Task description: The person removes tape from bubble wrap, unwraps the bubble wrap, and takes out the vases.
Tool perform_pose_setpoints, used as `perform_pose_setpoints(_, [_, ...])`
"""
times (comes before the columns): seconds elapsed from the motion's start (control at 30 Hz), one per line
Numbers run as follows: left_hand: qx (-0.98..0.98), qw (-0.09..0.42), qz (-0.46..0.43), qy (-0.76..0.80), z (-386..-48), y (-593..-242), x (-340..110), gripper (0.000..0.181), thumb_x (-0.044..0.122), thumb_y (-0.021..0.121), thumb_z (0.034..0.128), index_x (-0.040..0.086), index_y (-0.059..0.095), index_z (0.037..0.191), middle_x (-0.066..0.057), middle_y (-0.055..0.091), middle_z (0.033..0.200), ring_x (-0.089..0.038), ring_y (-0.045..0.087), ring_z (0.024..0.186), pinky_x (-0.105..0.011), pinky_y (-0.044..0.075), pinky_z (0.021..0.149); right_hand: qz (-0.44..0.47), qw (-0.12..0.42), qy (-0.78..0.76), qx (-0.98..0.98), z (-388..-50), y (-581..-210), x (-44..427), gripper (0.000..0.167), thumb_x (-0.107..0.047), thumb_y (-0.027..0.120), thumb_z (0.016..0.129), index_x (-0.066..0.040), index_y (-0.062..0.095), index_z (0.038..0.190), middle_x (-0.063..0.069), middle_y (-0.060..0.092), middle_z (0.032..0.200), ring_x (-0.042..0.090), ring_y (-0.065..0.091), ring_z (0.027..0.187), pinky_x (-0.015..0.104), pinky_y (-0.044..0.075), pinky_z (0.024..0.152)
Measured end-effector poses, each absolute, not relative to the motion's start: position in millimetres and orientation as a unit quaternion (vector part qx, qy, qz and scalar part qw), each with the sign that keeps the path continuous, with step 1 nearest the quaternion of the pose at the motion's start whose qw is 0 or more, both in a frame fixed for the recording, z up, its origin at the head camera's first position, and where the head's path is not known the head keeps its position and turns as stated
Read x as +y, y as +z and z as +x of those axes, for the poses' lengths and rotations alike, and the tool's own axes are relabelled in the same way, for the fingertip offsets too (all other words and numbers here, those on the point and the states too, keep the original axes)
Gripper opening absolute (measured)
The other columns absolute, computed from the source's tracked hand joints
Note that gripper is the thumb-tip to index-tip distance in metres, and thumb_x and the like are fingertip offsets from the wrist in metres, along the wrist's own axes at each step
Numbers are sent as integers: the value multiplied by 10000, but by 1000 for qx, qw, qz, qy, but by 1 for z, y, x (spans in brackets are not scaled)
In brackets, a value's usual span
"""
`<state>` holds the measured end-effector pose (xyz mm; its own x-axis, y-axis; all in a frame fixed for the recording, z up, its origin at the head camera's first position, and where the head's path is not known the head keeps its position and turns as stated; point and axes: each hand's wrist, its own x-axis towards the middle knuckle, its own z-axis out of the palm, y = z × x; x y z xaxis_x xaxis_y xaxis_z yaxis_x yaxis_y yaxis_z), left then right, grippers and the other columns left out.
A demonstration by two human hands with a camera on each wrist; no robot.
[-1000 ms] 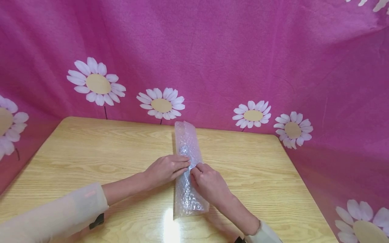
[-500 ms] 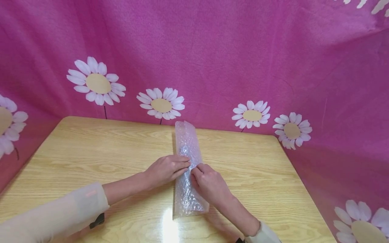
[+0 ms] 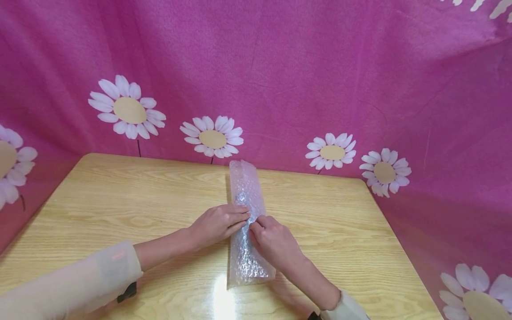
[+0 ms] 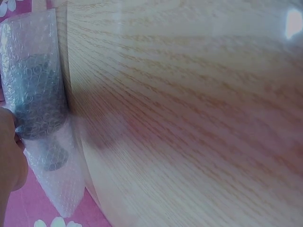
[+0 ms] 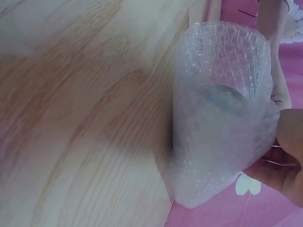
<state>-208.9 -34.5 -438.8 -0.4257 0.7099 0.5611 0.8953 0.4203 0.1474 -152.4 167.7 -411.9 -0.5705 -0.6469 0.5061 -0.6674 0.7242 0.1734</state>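
A long bubble-wrap roll (image 3: pixel 246 186) stands in the middle of the table, its far end by the back edge. Through the wrap a dark, rounded object (image 4: pixel 40 99) shows in the left wrist view. My left hand (image 3: pixel 219 224) rests its nearly straight fingers on the upper side of the roll. Beside it, my right hand (image 3: pixel 277 244) pinches the wrap with curled fingers. The right wrist view shows the wrap's open-looking end (image 5: pixel 227 52) and a dark round shape inside; what the object is cannot be told.
The wooden table (image 3: pixel 152 191) extends on both sides of the roll. Behind it and at its sides hangs a pink cloth (image 3: pixel 272 80) with white daisies. A bright light reflection lies near the front of the table.
The right hand and the wrap have shifted very slightly to the left. The left hand stays where it was.
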Motion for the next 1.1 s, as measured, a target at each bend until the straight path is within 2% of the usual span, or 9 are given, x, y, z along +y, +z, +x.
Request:
perform_pose_setpoints(0.5, [-818,210,-488,-221,-209,-441,-34,266,123,725,914,39,746,1165,-99,689,1226,-216,654,1127,-360,532,948,373,284,82,-880,-156,-415,175,123,-27,798,787,-49,706,866,57,663,837,185,647,735,269,580,627])
perform_pose_setpoints(0.87, [-813,223,-491,-222,-209,-442,-35,249,119,725,911,33,753,1143,-103,697,1208,-217,659,1116,-350,533,945,360,281,110,-883,-155,-413,183,73,-116,701,845,-57,695,889,44,653,853,173,638,756,284,582,644])
perform_pose_setpoints(1.1, [-812,224,-491,-223,-209,-441,-34,240,122,724,915,38,757,1138,-102,696,1209,-217,657,1120,-352,531,950,350,277,131,-885,-156,-415,188,70,-119,669,861,-63,691,894,32,639,854,151,622,720,288,572,617])
